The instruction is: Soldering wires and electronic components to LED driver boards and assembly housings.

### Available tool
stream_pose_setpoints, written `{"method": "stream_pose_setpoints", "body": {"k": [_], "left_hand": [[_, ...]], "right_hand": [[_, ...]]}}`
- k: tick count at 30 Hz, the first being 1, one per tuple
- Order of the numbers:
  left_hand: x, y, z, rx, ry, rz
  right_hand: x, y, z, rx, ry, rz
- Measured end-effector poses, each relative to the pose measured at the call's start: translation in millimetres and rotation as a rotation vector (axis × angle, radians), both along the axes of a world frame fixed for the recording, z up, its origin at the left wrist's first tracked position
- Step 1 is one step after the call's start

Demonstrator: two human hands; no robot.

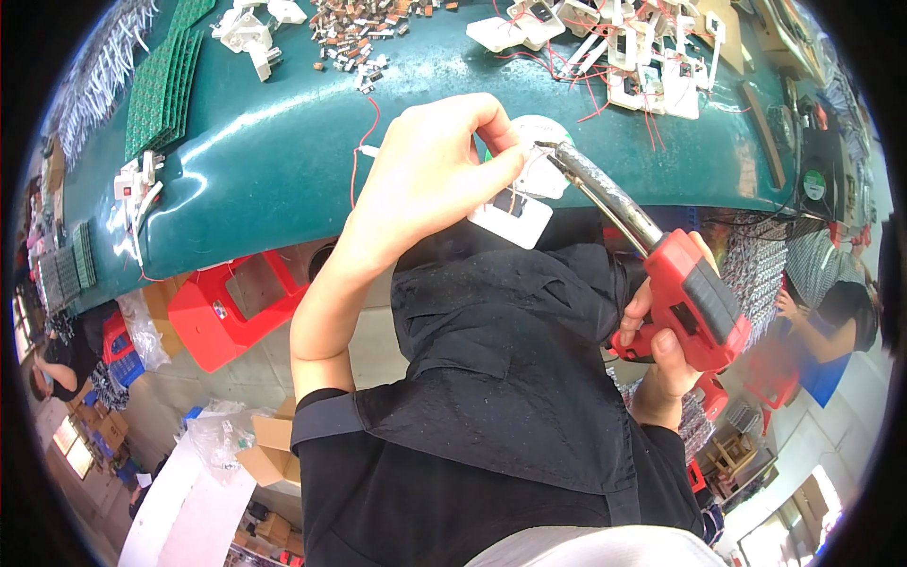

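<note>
My left hand point(425, 175) is closed in a pinch at the table's near edge, on a white plastic housing point(529, 231). The housing has a rounded far end and a flat near end with a dark opening. Some of it lies behind my fingers, so what the fingertips pinch exactly is hidden. In my right hand point(667, 354) is a red and black soldering gun point(694, 298), gripped by its handle. Its long metal barrel points to the upper left, and the tip is beside my left thumb, over the housing. A thin red wire point(355, 165) lies left of my left hand.
On the green tabletop point(265, 142) are stacked green circuit boards point(162, 94), a pile of small metal switch-like parts point(364, 33), and white housings with red wires point(642, 57). A red stool point(222, 317) stands below the left edge. Other people point(836, 321) sit at the sides.
</note>
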State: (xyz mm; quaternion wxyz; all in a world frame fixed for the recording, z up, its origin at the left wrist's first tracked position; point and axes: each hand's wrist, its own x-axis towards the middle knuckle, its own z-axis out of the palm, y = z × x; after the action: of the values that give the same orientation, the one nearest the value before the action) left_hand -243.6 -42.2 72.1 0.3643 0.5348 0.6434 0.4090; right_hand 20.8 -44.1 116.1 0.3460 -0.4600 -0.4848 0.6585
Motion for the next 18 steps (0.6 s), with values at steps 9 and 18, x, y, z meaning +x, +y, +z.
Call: {"method": "stream_pose_setpoints", "body": {"k": [9, 18], "left_hand": [[10, -6, -3, 0.054, 0.030, 0.077], [18, -8, -6, 0.074, 0.060, 0.146]], "right_hand": [[0, 2, 2, -0.014, -0.036, 0.024], [4, 5, 2, -0.014, -0.025, 0.064]]}}
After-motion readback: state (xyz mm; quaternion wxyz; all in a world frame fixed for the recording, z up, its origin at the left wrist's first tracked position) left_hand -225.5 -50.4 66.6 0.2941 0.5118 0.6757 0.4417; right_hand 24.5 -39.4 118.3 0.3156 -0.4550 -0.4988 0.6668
